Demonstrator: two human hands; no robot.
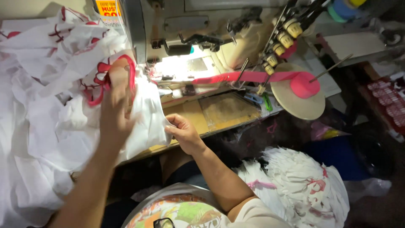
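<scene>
- The left hand (114,110) lies spread and flat on the white fabric (63,122), fingers apart, pressing it down just in front of the sewing machine (185,38); motion blurs the fingers.
- The right hand (182,131) pinches the near edge of that same cloth, fingers closed on it, at the front lip of the wooden worktop (198,120).
- The fabric carries red trim (101,78) near the needle area and piles up to the left, spilling over the worktop edge.
- Right of the machine, a pink tape (253,77) runs from a pink roll (304,85) on a round tan disc (295,103).
- Blue and green clips (259,100) lie just below the tape.
- Low on the right, a heap of finished white pieces (303,185) sits well apart from both hands; whether a container holds it I cannot tell.
</scene>
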